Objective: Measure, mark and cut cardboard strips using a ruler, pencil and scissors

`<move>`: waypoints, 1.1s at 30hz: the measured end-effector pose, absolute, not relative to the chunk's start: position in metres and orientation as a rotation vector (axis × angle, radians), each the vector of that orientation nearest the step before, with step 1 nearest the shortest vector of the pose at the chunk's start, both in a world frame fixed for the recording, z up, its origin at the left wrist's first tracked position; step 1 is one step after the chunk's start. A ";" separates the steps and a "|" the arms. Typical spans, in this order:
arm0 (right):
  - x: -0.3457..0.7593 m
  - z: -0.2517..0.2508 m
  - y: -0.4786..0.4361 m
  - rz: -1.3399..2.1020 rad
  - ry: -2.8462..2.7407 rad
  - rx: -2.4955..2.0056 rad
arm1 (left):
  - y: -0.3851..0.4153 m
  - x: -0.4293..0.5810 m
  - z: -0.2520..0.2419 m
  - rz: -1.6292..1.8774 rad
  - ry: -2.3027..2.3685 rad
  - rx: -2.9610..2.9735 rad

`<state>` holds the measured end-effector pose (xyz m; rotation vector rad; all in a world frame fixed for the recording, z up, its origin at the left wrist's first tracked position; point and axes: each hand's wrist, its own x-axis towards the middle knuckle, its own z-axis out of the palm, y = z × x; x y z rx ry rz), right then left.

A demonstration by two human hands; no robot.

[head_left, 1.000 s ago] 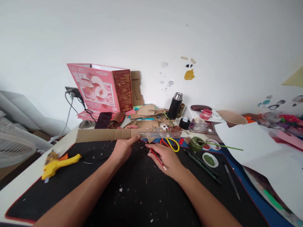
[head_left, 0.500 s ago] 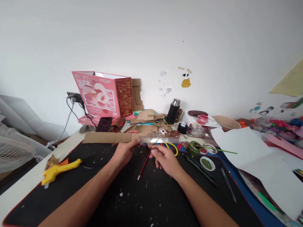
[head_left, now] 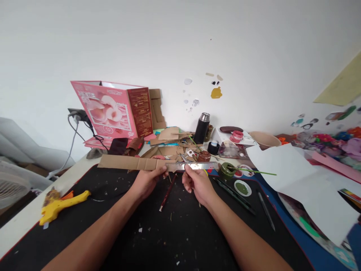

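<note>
A long cardboard strip (head_left: 121, 162) with creases across it is held up over the black mat. My left hand (head_left: 149, 182) pinches its right end together with the left end of a clear ruler (head_left: 201, 165). My right hand (head_left: 197, 184) grips the ruler near its middle, thumb on the front face and fingers curled below. Lying on the mat beneath the hands is a dark red pencil (head_left: 167, 194). Yellow scissors (head_left: 205, 172) are mostly hidden behind the ruler and right hand.
A yellow glue gun (head_left: 63, 205) lies at left. Dark green pens (head_left: 234, 195), a green paint jar (head_left: 226, 171) with a brush, and a paint lid (head_left: 242, 188) sit at right. Behind stand a pink box (head_left: 107, 109), cardboard scraps (head_left: 169, 133) and a black thermos (head_left: 202, 130).
My right hand has risen from below the ruler and now grips it. The left hand keeps its pinch on the strip and ruler. The view has shifted slightly.
</note>
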<state>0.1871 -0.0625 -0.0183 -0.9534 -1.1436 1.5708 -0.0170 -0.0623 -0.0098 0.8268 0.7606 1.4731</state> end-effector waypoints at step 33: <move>0.194 0.017 -0.076 1.399 -2.136 -1.421 | -0.048 -0.032 -0.009 1.591 0.862 0.809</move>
